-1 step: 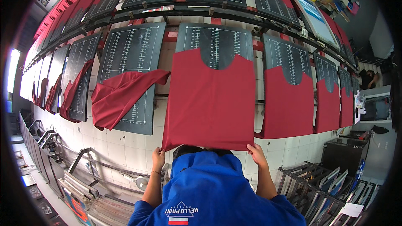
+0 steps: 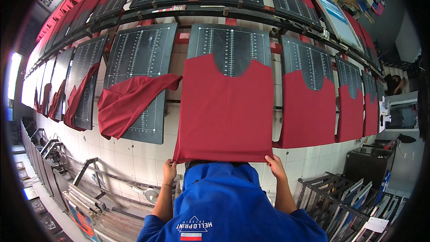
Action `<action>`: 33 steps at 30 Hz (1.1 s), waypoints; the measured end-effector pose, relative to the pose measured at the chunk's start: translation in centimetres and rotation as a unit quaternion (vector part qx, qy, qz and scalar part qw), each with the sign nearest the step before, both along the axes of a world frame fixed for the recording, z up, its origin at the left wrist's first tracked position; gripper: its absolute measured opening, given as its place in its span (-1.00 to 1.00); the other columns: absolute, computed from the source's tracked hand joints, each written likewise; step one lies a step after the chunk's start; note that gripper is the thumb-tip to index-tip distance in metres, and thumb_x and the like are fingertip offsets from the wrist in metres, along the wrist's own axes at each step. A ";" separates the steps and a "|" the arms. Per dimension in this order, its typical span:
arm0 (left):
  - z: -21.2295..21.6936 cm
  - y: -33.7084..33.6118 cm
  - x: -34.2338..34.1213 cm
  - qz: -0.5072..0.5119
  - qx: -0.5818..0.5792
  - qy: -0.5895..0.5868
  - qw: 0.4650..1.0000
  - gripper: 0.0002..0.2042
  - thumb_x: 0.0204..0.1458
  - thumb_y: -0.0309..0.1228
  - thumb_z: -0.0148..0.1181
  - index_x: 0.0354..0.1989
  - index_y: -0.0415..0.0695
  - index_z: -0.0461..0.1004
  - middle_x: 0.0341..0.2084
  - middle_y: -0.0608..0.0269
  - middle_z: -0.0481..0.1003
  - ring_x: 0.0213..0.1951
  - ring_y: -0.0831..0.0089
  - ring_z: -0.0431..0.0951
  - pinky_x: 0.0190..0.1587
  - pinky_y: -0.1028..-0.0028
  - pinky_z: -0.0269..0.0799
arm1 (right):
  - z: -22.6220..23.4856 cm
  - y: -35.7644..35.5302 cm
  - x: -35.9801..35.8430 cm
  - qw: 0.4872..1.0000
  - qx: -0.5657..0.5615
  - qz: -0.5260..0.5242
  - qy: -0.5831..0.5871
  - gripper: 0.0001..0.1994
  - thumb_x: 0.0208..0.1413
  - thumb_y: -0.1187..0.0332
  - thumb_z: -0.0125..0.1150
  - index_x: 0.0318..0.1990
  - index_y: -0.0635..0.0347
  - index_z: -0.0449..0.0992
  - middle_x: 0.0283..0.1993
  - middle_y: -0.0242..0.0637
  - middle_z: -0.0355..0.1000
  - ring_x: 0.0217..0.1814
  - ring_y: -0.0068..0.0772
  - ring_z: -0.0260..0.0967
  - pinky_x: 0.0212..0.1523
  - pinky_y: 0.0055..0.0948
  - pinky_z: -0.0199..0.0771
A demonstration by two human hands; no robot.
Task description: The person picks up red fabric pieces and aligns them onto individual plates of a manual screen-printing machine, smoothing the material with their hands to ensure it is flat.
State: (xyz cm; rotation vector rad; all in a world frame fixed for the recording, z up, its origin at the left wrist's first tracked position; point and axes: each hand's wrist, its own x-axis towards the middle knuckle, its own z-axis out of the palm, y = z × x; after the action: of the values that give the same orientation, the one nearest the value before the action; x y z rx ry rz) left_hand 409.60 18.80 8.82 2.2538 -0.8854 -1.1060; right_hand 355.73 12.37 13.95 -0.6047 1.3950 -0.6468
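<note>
head view shows the dark red cloth panel [image 2: 226, 116] over the lower part of a dark middle board [image 2: 251, 40], its curved neckline leaving the board's marked upper part bare. the step in hand looks like squaring this panel on its board: the near edge is drawn almost straight between the 2 hands. the left hand [image 2: 169, 170] pinches the near left corner between thumb and fingers, and the right hand [image 2: 275, 166] pinches the near right corner likewise. both forearms slant slightly inward from the sleeves of the blue shirt [image 2: 219, 192], the hands about level and roughly as far apart as the panel is wide. the next move probably calls for a light, even pull toward the body, neckline centred on the white scale, before the corners are let go; uneven tension could skew the cloth. to the right, a similar panel [image 2: 309, 114] lies smooth; to the left, a folded cloth [image 2: 130, 101] lies askew.
</note>
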 end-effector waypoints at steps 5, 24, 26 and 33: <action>-0.4 3.2 -0.9 -0.009 0.066 -0.075 0.995 -0.80 0.02 -0.39 0.16 -0.36 -0.32 0.54 -0.46 -0.15 0.57 -0.32 0.00 0.60 -0.20 0.18 0.46 | 0.6 1.8 -0.2 0.996 0.030 -0.021 0.077 -0.70 0.20 0.18 0.31 -0.07 0.22 0.58 -0.29 -0.53 0.42 -0.36 -0.69 0.16 -0.34 -0.58 0.21; 13.3 -40.4 -10.8 -0.314 -0.366 -0.261 0.836 -0.72 0.12 -0.47 0.20 0.01 -0.23 0.49 -0.15 0.01 0.46 -0.08 -0.01 0.45 -0.01 0.14 0.40 | 6.9 -32.3 5.8 0.748 -0.416 0.101 0.508 -0.65 0.17 0.33 0.27 0.10 0.18 0.45 0.21 0.02 0.38 0.25 0.02 0.33 0.21 -0.16 0.34; 11.8 -43.2 -11.8 -0.317 -0.336 -0.297 0.836 -0.72 0.11 -0.48 0.20 0.01 -0.19 0.49 -0.10 0.08 0.45 -0.06 0.04 0.43 0.01 0.14 0.37 | 6.3 -34.7 4.4 0.731 -0.339 0.166 0.568 -0.65 0.16 0.36 0.27 0.09 0.17 0.43 0.08 0.00 0.43 0.12 0.01 0.41 0.11 -0.16 0.41; 9.6 -45.0 -10.9 -0.376 -0.301 -0.280 0.830 -0.77 0.12 -0.46 0.20 -0.05 -0.14 0.48 -0.16 0.17 0.48 -0.09 0.12 0.42 -0.01 0.18 0.32 | 7.2 -36.1 4.6 0.842 -0.257 0.178 0.439 -0.78 0.13 0.38 0.30 -0.15 0.22 0.40 -0.13 -0.05 0.43 -0.16 0.01 0.45 -0.15 -0.11 0.44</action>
State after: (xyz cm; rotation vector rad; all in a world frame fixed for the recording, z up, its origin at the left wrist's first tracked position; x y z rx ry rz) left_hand 398.74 -26.20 18.44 1.6830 -2.1382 -0.2697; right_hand 360.35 -23.72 21.11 -1.7099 1.8736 -0.4362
